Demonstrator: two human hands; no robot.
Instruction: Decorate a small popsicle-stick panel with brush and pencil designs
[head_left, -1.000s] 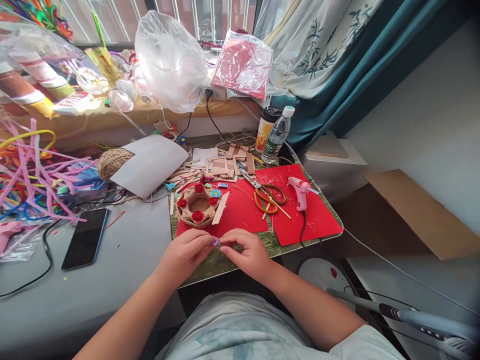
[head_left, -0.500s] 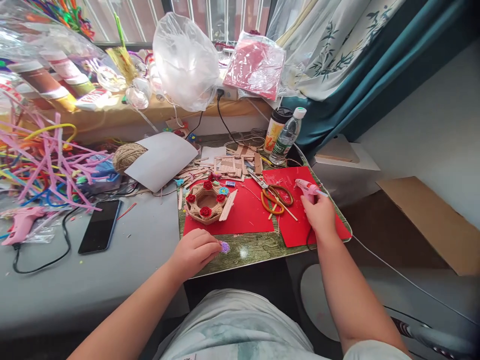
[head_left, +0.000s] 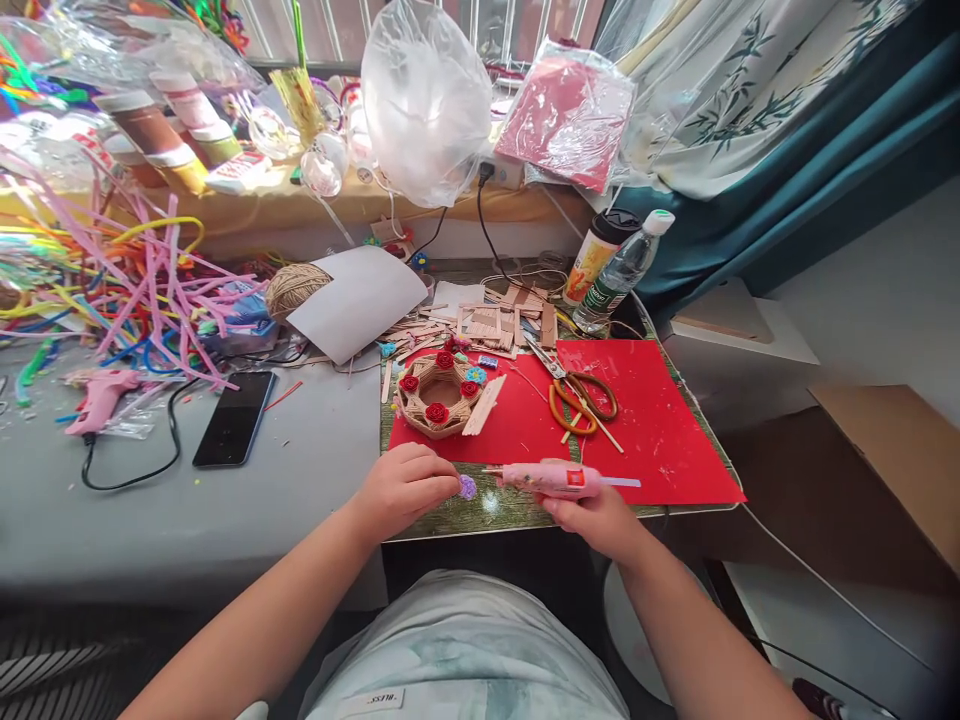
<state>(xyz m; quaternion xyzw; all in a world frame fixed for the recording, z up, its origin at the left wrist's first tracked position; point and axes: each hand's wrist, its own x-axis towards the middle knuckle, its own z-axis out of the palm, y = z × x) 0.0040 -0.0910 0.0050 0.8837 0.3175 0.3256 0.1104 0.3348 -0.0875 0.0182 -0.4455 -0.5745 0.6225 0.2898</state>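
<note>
Between the fingertips of my left hand (head_left: 409,492) is a small purple flower (head_left: 467,487). My right hand (head_left: 596,515) is closed round a pink glue gun (head_left: 551,479), its nozzle pointing left at the flower, a short gap apart. A clear glue stick pokes out of the gun's back end. Just beyond my left hand sits an octagonal craft-stick basket (head_left: 420,412), with red roses and one blue flower on its rim. A few craft sticks (head_left: 485,405) lean against its right side.
Scissors (head_left: 581,395) with orange-brown handles lie on red paper (head_left: 652,430). Behind them are loose craft sticks (head_left: 495,322), a cup (head_left: 596,255) and a water bottle (head_left: 626,270). To the left are a phone (head_left: 235,420), a second pink glue gun (head_left: 105,398), twine (head_left: 296,290) and pipe cleaners (head_left: 142,290).
My right hand has lifted the glue gun off the red paper and brought it left, close to the purple flower. My left hand keeps its hold on the flower. The view has shifted.
</note>
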